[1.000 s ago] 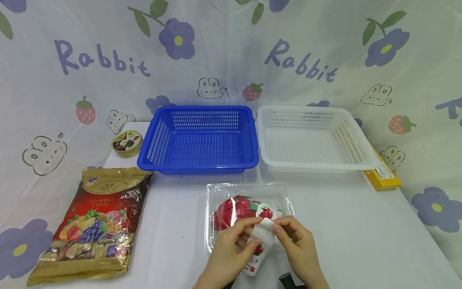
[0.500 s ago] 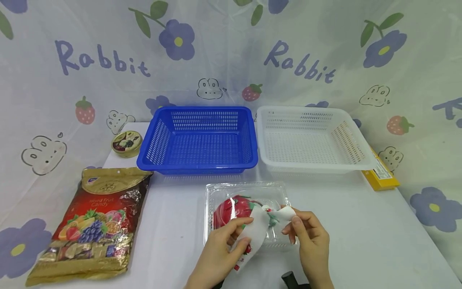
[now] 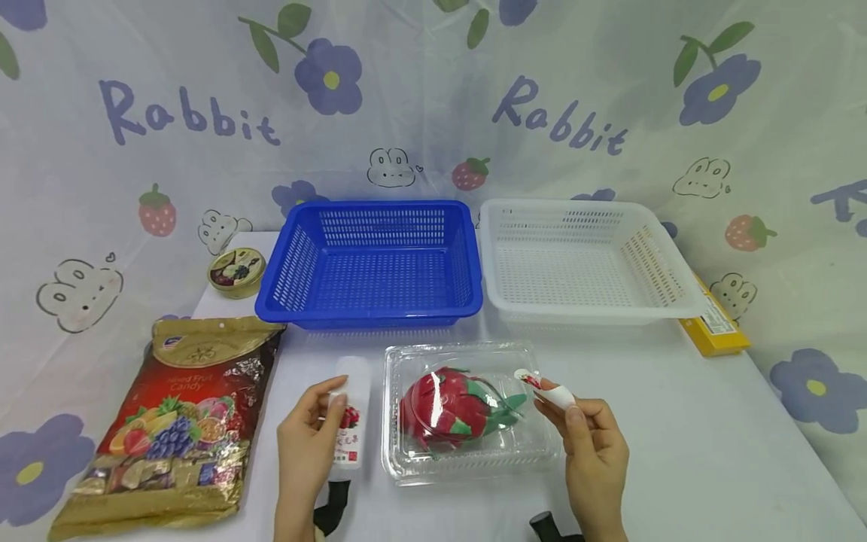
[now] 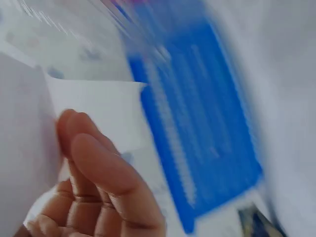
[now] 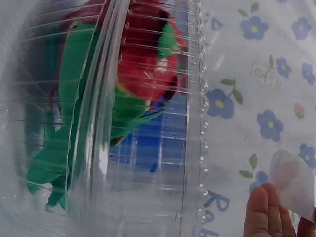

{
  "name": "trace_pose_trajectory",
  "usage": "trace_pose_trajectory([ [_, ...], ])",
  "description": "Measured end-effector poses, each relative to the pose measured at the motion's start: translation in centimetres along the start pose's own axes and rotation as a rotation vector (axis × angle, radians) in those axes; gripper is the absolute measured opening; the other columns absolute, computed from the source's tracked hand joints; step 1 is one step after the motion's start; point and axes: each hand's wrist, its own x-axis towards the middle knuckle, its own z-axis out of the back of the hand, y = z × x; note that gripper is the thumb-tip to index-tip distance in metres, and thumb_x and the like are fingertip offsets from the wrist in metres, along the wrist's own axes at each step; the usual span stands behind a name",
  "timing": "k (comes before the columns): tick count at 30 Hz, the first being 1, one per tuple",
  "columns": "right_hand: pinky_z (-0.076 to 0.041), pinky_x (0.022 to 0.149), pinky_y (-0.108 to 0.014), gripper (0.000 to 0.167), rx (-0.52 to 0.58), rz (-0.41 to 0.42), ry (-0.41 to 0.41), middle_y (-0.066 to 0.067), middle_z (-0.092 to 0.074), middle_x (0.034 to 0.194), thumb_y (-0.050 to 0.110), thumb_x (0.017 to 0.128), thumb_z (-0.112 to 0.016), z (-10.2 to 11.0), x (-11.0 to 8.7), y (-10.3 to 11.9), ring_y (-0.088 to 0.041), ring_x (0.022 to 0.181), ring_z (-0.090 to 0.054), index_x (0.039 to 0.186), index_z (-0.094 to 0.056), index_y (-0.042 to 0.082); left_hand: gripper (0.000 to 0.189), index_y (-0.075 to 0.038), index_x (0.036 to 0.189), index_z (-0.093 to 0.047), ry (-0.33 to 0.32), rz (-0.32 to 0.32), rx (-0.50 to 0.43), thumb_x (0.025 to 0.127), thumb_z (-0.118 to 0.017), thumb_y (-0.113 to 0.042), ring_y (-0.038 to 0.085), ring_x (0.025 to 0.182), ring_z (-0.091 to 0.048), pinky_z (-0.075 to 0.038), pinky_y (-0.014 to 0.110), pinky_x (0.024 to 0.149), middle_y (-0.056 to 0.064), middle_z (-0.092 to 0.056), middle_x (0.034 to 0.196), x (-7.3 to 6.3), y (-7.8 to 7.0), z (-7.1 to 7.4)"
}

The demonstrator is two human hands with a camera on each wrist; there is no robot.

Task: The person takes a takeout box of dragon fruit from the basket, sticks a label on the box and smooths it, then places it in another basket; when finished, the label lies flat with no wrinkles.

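Note:
On the white table a clear plastic clamshell box (image 3: 467, 349) holds a red and green dragon fruit (image 3: 433, 403). My left hand (image 3: 305, 436), left of the box, pinches a white paper label (image 3: 348, 444) printed with red fruit and lettering. At the box's right side my right hand (image 3: 594, 455) pinches a smaller, round-ended piece of label (image 3: 558, 395) with a red print. In the left wrist view the label (image 4: 24, 138) stands beside the thumb and fingers. In the right wrist view the small piece (image 5: 291, 180) rises above the fingertips, away from the box (image 5: 94, 128).
A blue basket (image 3: 369, 312) and a white basket (image 3: 596, 312) stand side by side behind the box. A large candy bag (image 3: 169, 421) lies at the left, with a round tin (image 3: 235, 271) behind it. A yellow box (image 3: 714, 331) pokes out at the right.
Both hands were together over the box on one label; it is now in two pieces. The left hand has gone left with the longer piece, and the dragon fruit shows in full.

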Motion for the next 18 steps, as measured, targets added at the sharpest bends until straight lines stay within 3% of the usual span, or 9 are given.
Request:
trace_pose_trajectory([
  [4, -0.054, 0.092, -0.030, 0.021, 0.014, 0.005, -0.009, -0.005, -0.072, 0.115, -0.009, 0.100, -0.037, 0.0, 0.0, -0.2, -0.015, 0.107, -0.069, 0.098, -0.056, 0.000, 0.022, -0.012, 0.114, -0.070, -0.072, 0.041, 0.112, 0.093, -0.064, -0.010, -0.001, 0.057, -0.049, -0.040, 0.019, 0.047, 0.002, -0.063, 0.074, 0.8, 1.9, 1.3],
  [8, -0.054, 0.092, -0.030, 0.021, 0.004, -0.011, -0.021, -0.005, -0.071, 0.115, -0.010, 0.099, -0.039, -0.1, 0.1, -0.2, -0.015, 0.108, -0.068, 0.096, -0.057, 0.001, 0.023, -0.010, 0.114, -0.070, -0.094, 0.069, 0.189, 0.091, -0.066, -0.010, -0.004, 0.060, -0.049, -0.039, 0.019, 0.047, 0.008, -0.064, 0.081, 1.3, 2.9, 1.7],
  [13, -0.053, 0.094, -0.030, 0.022, 0.043, 0.082, 0.051, -0.012, -0.068, 0.120, -0.019, 0.094, -0.039, 0.0, 0.5, -0.5, -0.019, 0.115, -0.065, 0.097, -0.058, -0.008, 0.026, -0.010, 0.117, -0.068, -0.060, 0.146, 0.283, 0.091, -0.065, -0.011, -0.001, 0.064, -0.052, -0.041, 0.020, 0.049, 0.014, -0.069, 0.092, 1.7, 3.5, 1.6],
  [18, -0.048, 0.100, -0.024, 0.026, 0.018, 0.188, 0.189, -0.016, -0.065, 0.126, -0.029, 0.084, -0.042, 0.5, 1.3, -0.6, -0.020, 0.123, -0.060, 0.101, -0.058, -0.015, 0.030, -0.010, 0.122, -0.065, 0.001, 0.182, 0.355, 0.093, -0.064, -0.016, 0.017, 0.075, -0.066, -0.044, 0.024, 0.056, 0.015, -0.072, 0.102, 1.9, 3.9, 1.5],
])
